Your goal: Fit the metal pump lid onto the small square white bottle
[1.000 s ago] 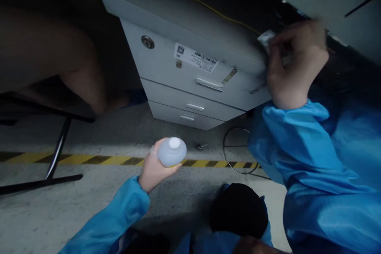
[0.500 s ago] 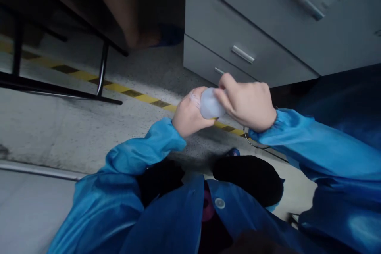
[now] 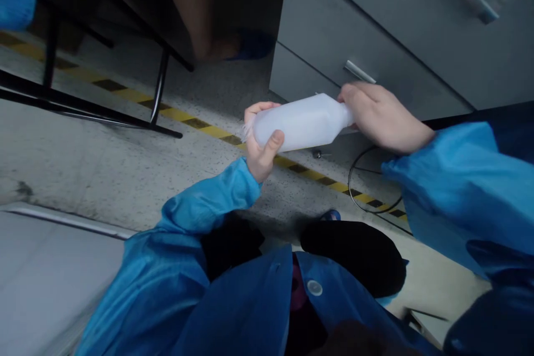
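Observation:
A white plastic bottle (image 3: 302, 121) lies sideways in the air between my hands, above the floor. My left hand (image 3: 261, 150) is wrapped round its base end, thumb over the front. My right hand (image 3: 381, 117) is closed over the neck and cap end, so the cap is hidden. Both arms wear shiny blue sleeves. The bottle hangs just in front of the lower drawers of a grey metal drawer cabinet (image 3: 396, 28).
A yellow-and-black striped line (image 3: 196, 125) crosses the concrete floor. A black chair frame (image 3: 158, 89) and another person's leg (image 3: 187, 5) are at the upper left. A black cable loop (image 3: 367, 178) lies by the cabinet. A pale surface (image 3: 45, 272) fills the lower left.
My right hand left the cabinet top and came down onto the bottle's cap end. The bottle has turned from end-on to sideways, and the view has tilted down.

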### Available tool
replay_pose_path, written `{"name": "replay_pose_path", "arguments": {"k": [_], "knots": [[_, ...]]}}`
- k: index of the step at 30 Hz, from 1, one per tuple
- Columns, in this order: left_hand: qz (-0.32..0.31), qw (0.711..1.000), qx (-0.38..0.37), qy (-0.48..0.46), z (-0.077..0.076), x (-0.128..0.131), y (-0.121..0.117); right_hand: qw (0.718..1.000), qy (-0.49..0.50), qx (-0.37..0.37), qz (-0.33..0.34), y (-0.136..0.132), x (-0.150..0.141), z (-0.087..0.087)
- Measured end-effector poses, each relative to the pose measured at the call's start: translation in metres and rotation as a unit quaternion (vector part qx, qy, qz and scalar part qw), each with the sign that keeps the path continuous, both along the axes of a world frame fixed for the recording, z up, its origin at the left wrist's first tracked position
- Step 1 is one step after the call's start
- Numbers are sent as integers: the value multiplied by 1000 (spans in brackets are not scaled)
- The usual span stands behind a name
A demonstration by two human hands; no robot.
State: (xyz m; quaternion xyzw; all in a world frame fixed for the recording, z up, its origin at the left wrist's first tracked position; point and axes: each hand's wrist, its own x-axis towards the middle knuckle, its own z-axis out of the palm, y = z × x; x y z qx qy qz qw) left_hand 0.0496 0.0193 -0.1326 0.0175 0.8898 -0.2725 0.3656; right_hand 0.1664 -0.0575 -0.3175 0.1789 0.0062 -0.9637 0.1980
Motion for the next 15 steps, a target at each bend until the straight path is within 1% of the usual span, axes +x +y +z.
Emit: {"name": "replay_pose_path", "arguments": {"k": [1, 2, 3, 5, 8, 10, 11, 13, 15], "knots": [[-49, 999, 12, -17, -1, 1, 0, 999, 26, -20, 33, -4, -3, 3], [-86, 996, 13, -24, -1, 3, -1, 997, 42, -30, 62, -7, -6, 6], [-109, 994, 6, -21, 0, 4, -2, 995, 43, -27, 82, -8, -8, 10], [-118, 993, -14, 2, 4, 7, -4, 995, 11, -7, 95, -7, -10, 18], [-93, 995, -1, 36, 6, 12, -4, 996, -59, 18, 72, 0, -8, 24], [-70, 996, 12, 60, 4, 15, -2, 994, -98, 39, 39, 6, -7, 23], [-53, 996, 0, 70, 1, 16, 0, 992, -115, 49, 21, 10, -7, 21], [-18, 995, -50, 83, -4, 18, 4, 987, -140, 73, -11, 21, -9, 15], [13, 991, -102, 82, -9, 18, 7, 982, -153, 108, -23, 33, -11, 8]]}}
